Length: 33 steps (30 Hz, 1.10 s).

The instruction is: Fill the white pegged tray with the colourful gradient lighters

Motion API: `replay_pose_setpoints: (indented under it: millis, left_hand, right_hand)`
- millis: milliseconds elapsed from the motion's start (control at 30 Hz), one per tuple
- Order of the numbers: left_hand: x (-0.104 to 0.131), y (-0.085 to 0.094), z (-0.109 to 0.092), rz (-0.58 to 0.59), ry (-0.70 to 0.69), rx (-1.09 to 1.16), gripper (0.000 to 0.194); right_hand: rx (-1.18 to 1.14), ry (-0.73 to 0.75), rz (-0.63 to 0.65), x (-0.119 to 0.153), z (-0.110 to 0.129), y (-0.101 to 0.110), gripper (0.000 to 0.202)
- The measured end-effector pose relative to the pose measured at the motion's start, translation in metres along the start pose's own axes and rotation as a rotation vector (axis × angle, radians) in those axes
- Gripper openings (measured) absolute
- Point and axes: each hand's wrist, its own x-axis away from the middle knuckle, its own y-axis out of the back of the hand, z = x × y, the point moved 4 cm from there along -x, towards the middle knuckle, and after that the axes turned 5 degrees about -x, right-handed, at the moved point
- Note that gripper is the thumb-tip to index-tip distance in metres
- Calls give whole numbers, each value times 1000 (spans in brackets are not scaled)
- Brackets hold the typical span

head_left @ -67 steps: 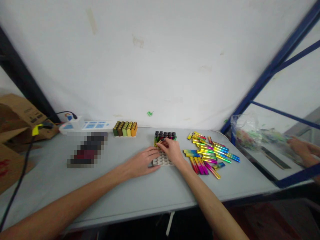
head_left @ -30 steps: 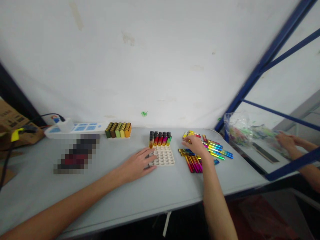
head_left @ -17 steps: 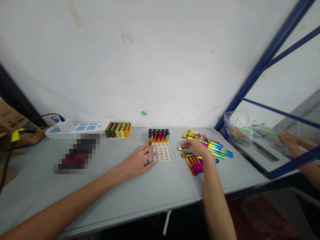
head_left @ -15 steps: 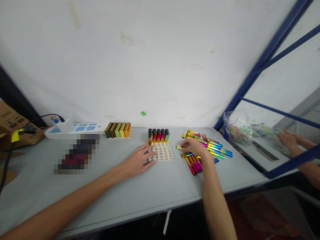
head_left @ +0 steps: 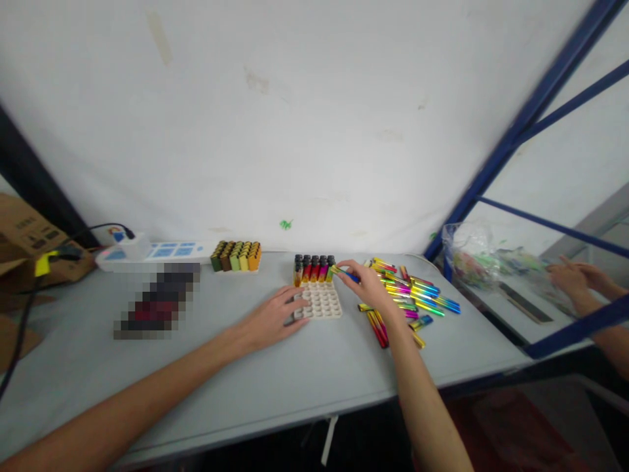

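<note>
A white tray with rows of round holes lies on the table. Lighters with black tops and shiny coloured bodies stand upright along its far side. My left hand rests at the tray's left edge, fingers spread and touching it. Between the fingertips of my right hand is a shiny blue and gold lighter, tilted, its tip beside the right end of the standing lighters. To the right lies a loose pile of shiny coloured lighters, partly hidden by my right hand and forearm.
A second block of green, yellow and orange lighters stands back left, near a white power strip. A pixelated dark object lies left. Cardboard is far left. Right are a blue metal frame, plastic bags and another person's hands.
My right hand has moved left from the pile to the tray's far right corner, carrying a lighter. My left hand stays at the tray's edge. The view has shifted slightly.
</note>
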Motion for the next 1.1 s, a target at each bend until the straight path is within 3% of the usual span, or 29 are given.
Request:
replay_pose_setpoints:
  millis: [233,500,867,1100]
  left_hand:
    - [3,1,-1,-46,54,-18,29]
    - [3,2,-5,-57,4,-21,25]
    - [2,5,-10,-45,-24,-26,22]
    - [2,3,-9,-21,-6,-19,24]
  right_hand:
    - [-23,2,-43,-4,15,-14,20]
    - [15,53,-39,-11,32,-32,20]
    - [24,46,-64,-15,29,-53,8]
    - [-26,36,-102,-19,34,-64,12]
